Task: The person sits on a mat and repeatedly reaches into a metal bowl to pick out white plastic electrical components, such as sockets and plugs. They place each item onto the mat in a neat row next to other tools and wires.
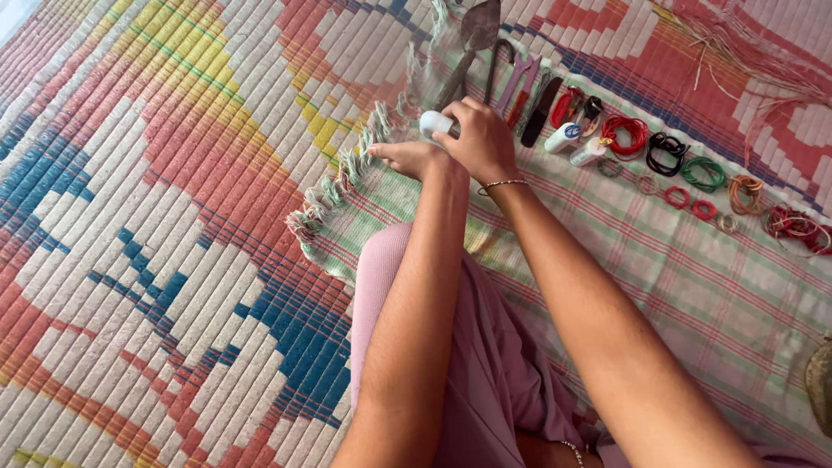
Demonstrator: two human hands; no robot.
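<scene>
My right hand point(479, 139) grips a small white bottle point(433, 123) at the far edge of a green and pink checked cloth point(693, 286). My left hand point(409, 157) lies just below and left of it, fingers curled against the bottle's side and the cloth's fringe point(347, 169). A thin silver bracelet point(503, 184) circles the right wrist. Whether the left hand holds anything is hidden by the right hand.
Along the cloth's far edge lie a metal trowel point(472, 39), pliers point(518, 82), a dark knife point(539, 113), two small white bottles point(572, 143) and several coils of coloured wire point(693, 169). A woven multicoloured mat point(156, 217) covers the floor. My pink-clad knee point(381, 260) rises below.
</scene>
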